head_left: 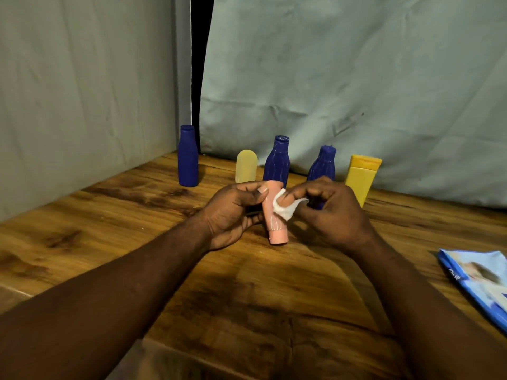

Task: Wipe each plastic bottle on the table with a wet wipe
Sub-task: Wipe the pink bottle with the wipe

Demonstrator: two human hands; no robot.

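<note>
Pink plastic bottle (pixel 275 215), cap end lowest, over the wooden surface (pixel 247 292): your left hand (pixel 233 212) grips its body to steady it while your right hand (pixel 332 212) pinches the white wet wipe (pixel 285 209) against its side.

Left forearm (pixel 123 283) and right forearm (pixel 411 297) bare, entering from the lower corners and converging mid-frame. Left hand (pixel 233 215): fingers curled round bottle (pixel 277 229), thumb on its upper end. Right hand (pixel 333 212): back up, fingers curled, pressing wipe (pixel 286 211) against bottle.
</note>
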